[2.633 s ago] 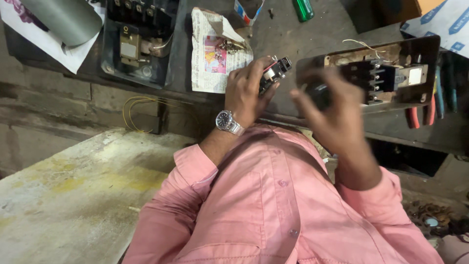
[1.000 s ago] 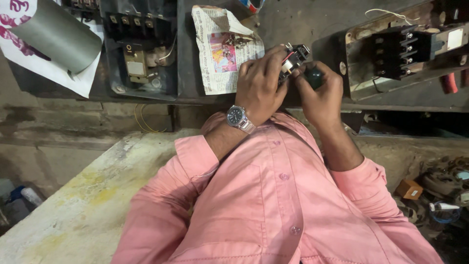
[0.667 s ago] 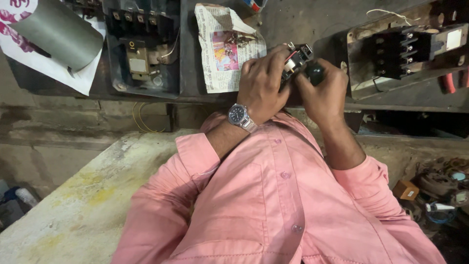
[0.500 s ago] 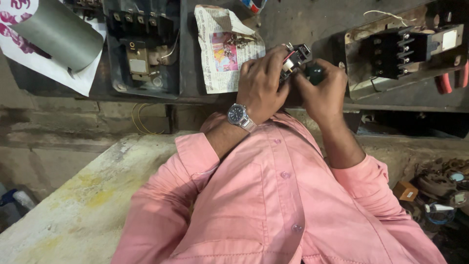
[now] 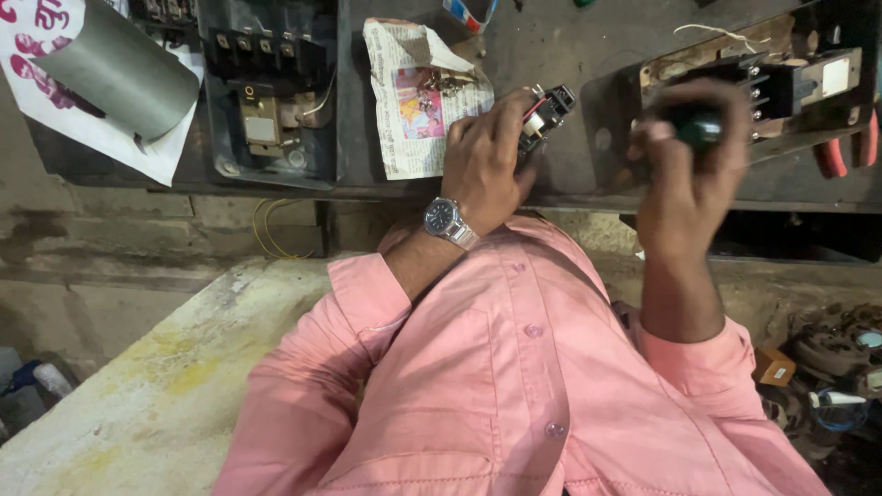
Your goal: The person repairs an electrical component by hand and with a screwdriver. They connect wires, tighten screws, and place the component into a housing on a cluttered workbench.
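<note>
Black plastic and small metal terminals make up the electrical part that the left hand grips — the fingers are closed around its lower end, and the upper end sticks out above them. This part is held just above the front edge of the dark workbench, a little to the right of the folded newspaper, which lies flat on the bench and carries some small metal pieces.

The right hand is raised further to the right of the newspaper and is blurred. It is closed around a dark tool handle with a green tint; the working end of this tool cannot be seen. The two hands are well apart. Behind the right hand, an open switch assembly with black terminal blocks rests on the bench, and red-handled pliers lie at its far right side.

To the left of the newspaper sits a dark box with fuse parts, and further left a grey cylinder lies on a white printed sheet. A silver wristwatch is on the left wrist — the sleeves are pink.
</note>
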